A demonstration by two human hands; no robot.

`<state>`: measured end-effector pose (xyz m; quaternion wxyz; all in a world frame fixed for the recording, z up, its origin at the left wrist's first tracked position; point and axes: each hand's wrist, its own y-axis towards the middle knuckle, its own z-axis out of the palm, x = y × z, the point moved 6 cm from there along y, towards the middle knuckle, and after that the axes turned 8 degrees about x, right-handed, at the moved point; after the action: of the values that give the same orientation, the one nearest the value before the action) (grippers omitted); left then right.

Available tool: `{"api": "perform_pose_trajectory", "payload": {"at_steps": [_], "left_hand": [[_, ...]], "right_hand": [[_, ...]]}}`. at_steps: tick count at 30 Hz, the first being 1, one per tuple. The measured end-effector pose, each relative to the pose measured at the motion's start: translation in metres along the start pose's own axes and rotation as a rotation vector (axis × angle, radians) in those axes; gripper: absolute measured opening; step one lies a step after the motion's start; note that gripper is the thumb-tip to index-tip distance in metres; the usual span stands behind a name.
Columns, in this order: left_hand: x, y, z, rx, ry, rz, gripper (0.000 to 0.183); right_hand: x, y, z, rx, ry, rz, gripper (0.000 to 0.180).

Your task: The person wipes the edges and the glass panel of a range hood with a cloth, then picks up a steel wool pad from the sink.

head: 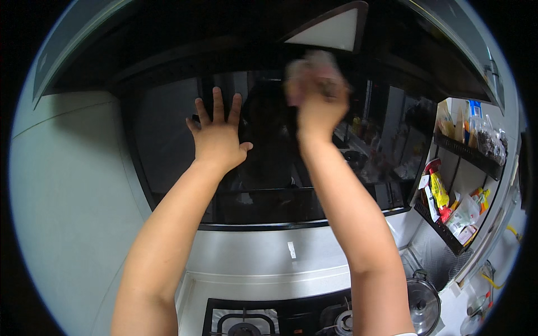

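A glossy black range hood panel [269, 168] fills the middle of the view and mirrors parts of the room. My left hand [218, 138] lies on its left half with fingers spread and holds nothing. Up and to the right, my right hand [325, 107] grips a crumpled pinkish cloth [313, 75], which is blurred. The cloth is near the panel's upper edge; whether it touches the surface I cannot tell. Above it sits a pale, dark-rimmed panel [330, 31] on the upper part of the hood.
Below is a gas stove [294, 313] with burners, partly behind my right arm. A lidded pot [422, 304] stands to its right. Wall racks [468, 155] on the right hold several bagged foods and packets. A pale wall [67, 189] borders the left side.
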<state>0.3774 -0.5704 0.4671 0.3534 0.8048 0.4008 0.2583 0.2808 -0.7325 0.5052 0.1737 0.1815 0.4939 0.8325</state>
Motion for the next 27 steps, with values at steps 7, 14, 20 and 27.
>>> {"api": "perform_pose_trajectory", "payload": {"at_steps": [7,14,20,27], "left_hand": [[-0.004,0.000,0.000,-0.012,0.006,0.016,0.102],[-0.003,-0.001,-0.004,-0.002,-0.011,0.003,0.100],[-0.021,0.006,-0.029,0.027,0.175,0.218,0.087],[-0.020,0.026,-0.019,-0.140,-0.006,0.307,0.057]], "right_hand": [[0.012,0.022,0.012,-0.255,0.095,0.019,0.037],[0.014,-0.016,0.022,0.209,-0.535,-0.045,0.055],[0.007,0.026,-0.041,-0.205,-0.243,-0.101,0.051],[0.015,-0.041,0.088,0.187,-0.629,-0.279,0.071]]}}
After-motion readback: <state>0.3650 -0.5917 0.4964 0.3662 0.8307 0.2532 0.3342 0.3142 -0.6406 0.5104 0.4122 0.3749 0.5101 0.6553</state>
